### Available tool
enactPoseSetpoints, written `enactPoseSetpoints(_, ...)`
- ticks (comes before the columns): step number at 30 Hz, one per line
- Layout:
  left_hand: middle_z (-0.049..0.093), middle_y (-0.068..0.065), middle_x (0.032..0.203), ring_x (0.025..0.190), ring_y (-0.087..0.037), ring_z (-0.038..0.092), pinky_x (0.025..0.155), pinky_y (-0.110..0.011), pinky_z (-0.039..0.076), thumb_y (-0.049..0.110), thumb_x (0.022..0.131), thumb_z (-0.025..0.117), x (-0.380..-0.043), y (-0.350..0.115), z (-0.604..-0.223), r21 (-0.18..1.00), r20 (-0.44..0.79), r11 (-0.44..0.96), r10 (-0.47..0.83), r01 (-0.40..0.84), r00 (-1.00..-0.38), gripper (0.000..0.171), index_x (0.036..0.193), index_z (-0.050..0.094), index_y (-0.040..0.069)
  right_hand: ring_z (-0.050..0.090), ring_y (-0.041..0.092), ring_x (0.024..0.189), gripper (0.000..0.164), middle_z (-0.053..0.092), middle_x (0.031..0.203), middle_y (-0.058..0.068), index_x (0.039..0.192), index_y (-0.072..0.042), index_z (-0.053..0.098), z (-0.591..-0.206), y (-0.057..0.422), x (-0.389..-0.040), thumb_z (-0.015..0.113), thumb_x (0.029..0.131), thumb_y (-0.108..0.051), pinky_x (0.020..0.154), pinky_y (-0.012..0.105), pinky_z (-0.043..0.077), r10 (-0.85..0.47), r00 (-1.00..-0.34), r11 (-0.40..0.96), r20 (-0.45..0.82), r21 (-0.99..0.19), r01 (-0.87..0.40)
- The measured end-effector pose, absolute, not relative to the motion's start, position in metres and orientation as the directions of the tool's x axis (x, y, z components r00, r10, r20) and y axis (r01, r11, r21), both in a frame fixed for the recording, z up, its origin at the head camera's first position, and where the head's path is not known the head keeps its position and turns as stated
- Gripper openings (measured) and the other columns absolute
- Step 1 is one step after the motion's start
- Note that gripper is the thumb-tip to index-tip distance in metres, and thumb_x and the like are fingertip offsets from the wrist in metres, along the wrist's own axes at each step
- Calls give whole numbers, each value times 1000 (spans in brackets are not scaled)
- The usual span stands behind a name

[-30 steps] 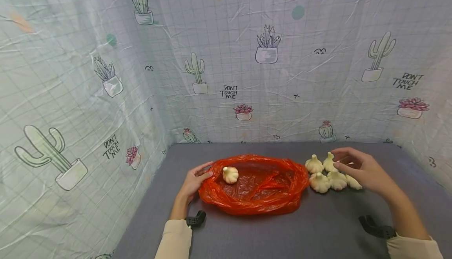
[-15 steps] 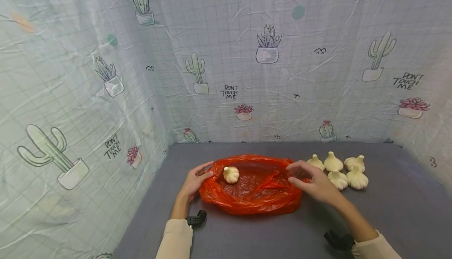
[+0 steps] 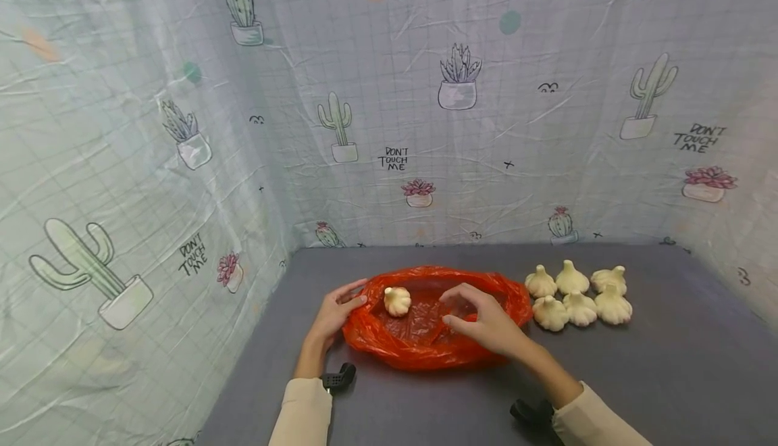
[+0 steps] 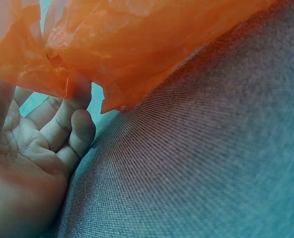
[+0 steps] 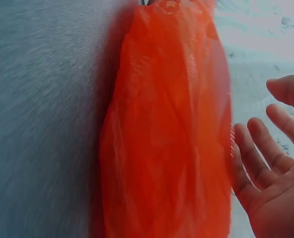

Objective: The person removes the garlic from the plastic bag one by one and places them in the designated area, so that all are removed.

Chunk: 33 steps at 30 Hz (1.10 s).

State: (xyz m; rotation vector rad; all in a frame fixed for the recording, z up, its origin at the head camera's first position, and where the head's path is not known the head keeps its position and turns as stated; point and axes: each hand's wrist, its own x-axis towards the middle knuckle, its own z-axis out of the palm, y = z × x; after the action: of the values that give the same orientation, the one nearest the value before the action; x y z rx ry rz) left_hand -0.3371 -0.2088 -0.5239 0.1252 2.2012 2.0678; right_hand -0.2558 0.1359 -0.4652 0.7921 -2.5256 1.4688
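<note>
A red plastic bag (image 3: 419,357) lies on the grey table with its mouth spread wide. Inside, toward the left, sits one garlic bulb (image 3: 398,302). My left hand (image 3: 331,315) grips the bag's left rim, thumb on the near side and fingers behind the film; the left wrist view shows those fingers partly covered by the bag (image 4: 122,54). Over the right half of the bag's mouth hovers my right hand (image 3: 486,324), fingers bent and spread from the thumb, holding nothing. In the right wrist view that hand (image 5: 281,183) appears beside the bag (image 5: 167,129).
Several garlic bulbs (image 3: 580,309) stand in two rows on the table just right of the bag. Behind the table (image 3: 462,405) hangs a pale sheet (image 3: 456,216) printed with cacti, which also runs along the left side.
My right hand has moved left, from beside the garlic bulbs to above the bag's mouth. The left hand, the bag and the bulb inside it have stayed put.
</note>
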Motion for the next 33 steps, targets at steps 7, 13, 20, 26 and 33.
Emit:
enactPoseSetpoints(7,72,-14,124,100,-16,71,81,-30,59,18,94,74,-337,-209,-520,998,-21,58,140,-13,-990,46,139,65,16,64,15,95,32,68,115,2,120,-22,66,-468,110,-279,79,91,-25,81,27,54,-383,-879,415,285,-797,-439)
enactPoseSetpoints(13,72,-15,124,100,-17,71,81,-31,59,16,94,74,-336,-210,-521,999,-27,50,140,-20,-990,45,139,65,16,66,17,96,35,68,120,15,123,-9,66,-475,90,-293,78,91,-17,79,29,55,-379,-896,382,234,-842,-381)
enactPoseSetpoints(20,71,-14,125,101,-16,71,82,-30,59,16,94,74,-336,-209,-522,998,-27,58,144,-19,-989,47,141,64,15,67,24,100,41,68,122,14,127,-8,65,-483,71,-305,80,89,-16,83,38,56,-334,-923,392,190,-863,-319)
enactPoseSetpoints(26,72,-14,122,99,-16,71,80,-31,59,16,94,74,-336,-209,-522,998,-24,62,131,-16,-991,45,138,66,16,66,29,104,48,67,123,13,130,-9,64,-488,59,-313,83,87,-18,87,42,56,-315,-936,424,157,-859,-287)
enactPoseSetpoints(33,72,-12,119,98,-16,71,79,-31,59,17,94,74,-337,-209,-523,997,-28,77,130,-18,-991,45,138,66,16,67,26,99,55,68,119,12,134,-8,62,-495,51,-323,84,85,-17,78,35,56,-330,-936,457,125,-846,-274)
